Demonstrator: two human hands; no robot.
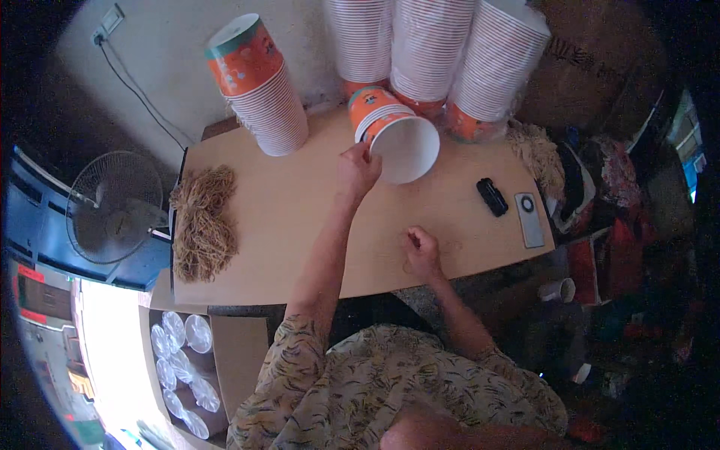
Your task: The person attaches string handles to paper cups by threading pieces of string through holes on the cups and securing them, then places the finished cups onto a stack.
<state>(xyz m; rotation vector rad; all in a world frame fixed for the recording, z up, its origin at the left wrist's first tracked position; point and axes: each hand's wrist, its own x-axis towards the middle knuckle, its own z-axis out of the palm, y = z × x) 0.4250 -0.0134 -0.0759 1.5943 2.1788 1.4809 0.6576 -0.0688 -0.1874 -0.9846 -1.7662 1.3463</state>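
Note:
My left hand (360, 169) is closed on the rim of a paper tub (406, 149), orange outside and white inside. This tub lies tipped, its mouth toward me, at the front of a short nested stack of orange tubs (372, 102). Close to the table's near edge, my right hand (422, 253) has its fingers curled in. Whatever it may hold is hidden. A tall nested stack of upside-down tubs (259, 86) stands at the far left of the table, leaning in view.
Wrapped tub stacks (429, 52) line the back of the wooden table (300, 195). Tan stringy bundles (204, 225) lie at its left edge, a black case (492, 196) and a phone (529, 220) at its right. A fan (115, 206) and a carton of wrapped tubs (238, 349) are at left.

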